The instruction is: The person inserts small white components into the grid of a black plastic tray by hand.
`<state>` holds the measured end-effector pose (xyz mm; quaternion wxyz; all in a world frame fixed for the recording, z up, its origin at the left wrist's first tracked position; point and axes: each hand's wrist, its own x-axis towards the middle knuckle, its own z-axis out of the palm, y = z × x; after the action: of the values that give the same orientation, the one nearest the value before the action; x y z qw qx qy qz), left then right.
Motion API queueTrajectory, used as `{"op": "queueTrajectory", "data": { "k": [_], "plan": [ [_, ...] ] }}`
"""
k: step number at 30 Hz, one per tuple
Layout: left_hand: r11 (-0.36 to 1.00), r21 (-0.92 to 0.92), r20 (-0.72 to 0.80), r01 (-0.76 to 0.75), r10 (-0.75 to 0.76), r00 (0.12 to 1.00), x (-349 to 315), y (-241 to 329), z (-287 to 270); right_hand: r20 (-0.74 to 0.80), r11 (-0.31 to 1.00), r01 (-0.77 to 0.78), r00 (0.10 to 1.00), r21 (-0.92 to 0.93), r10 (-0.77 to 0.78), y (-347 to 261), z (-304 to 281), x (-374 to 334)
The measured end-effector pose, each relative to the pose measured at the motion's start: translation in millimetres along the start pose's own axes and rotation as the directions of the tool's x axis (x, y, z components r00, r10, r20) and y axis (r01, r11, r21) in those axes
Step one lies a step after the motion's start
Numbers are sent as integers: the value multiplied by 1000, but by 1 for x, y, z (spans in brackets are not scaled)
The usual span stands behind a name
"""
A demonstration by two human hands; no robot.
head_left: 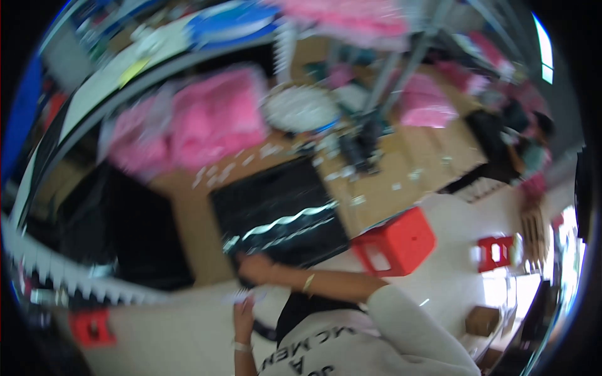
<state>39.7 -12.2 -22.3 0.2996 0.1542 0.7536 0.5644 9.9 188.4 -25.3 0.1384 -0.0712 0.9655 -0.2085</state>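
Note:
A glossy black flat sheet or bag (282, 219) lies on the cardboard-covered worktable (194, 213), with bright wavy reflections across it. My right hand (257, 269) reaches in from the right to its near left corner. Motion blurs the fingers there, so what they grip is unclear. Lower down, just off the table's near edge, my left hand (244, 310) points upward. Its fingers look pinched on a small whitish piece (243, 296), too smeared to identify.
Pink plastic-wrapped bundles (219, 116) lie at the back, beside a round basket (301, 108) of clear items. Black material (125, 225) is piled left. A red stool (401, 244) stands by the table's right edge. Another person (533, 147) works at far right.

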Motion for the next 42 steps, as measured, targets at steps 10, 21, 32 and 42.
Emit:
{"op": "queueTrajectory", "data": {
  "k": [10, 21, 32, 42],
  "plan": [
    [992, 62, -95, 107, -101, 990, -7, -7, -18, -288, 971, 239, 928, -33, -238, -13, -1, -11],
    [822, -546, -4, 159, -192, 981, -14, 61, 6, -89, 458, 38, 992, 888, 90, 13, -48, -120],
    [823, -531, 139, 200, -148, 979, -7, 114, 56, 85, -235, -43, 982, 971, 169, 25, -53, -180],
    [980, -193, -38, 51, -59, 998, -14, 92, 84, -333, 591, 176, 928, 787, 167, 20, -61, -203]
  ]
}}
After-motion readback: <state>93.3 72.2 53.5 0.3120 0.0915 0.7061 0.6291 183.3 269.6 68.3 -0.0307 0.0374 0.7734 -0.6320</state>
